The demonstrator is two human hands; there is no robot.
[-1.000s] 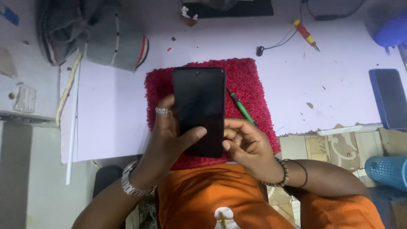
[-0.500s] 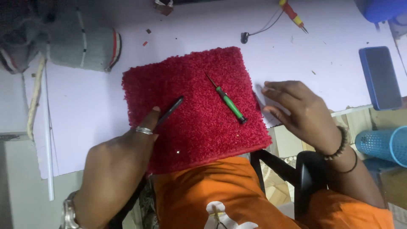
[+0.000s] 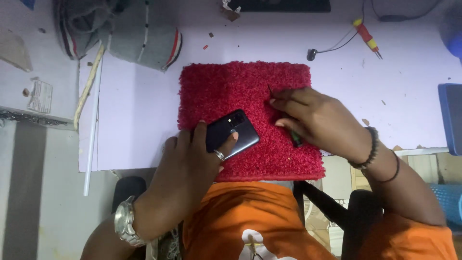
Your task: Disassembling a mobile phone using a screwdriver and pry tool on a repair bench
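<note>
A red shaggy mat [image 3: 231, 86] lies on the pale purple table [image 3: 139, 115]. My left hand [image 3: 192, 159], with a ring and a wristwatch, grips a dark phone [image 3: 236, 130] lying back side up on the mat's near part. My right hand [image 3: 317, 120], with dark bead bracelets on the wrist, rests on the mat's right side and closes its fingers around a green-handled screwdriver [image 3: 295, 138]. Only the handle end and the thin tip near the fingertips show.
A grey bundle of cloth [image 3: 144, 38] lies at the far left. A red and yellow tool [image 3: 365, 36] and a black cable lie far right. A blue flat object [image 3: 452, 118] sits at the right edge, with a blue basket [image 3: 447, 202] below it. A white rod [image 3: 94, 125] runs along the table's left.
The phone now lies back side up on the mat under my left hand. My right hand has moved onto the mat and taken the green screwdriver. The view shifted.
</note>
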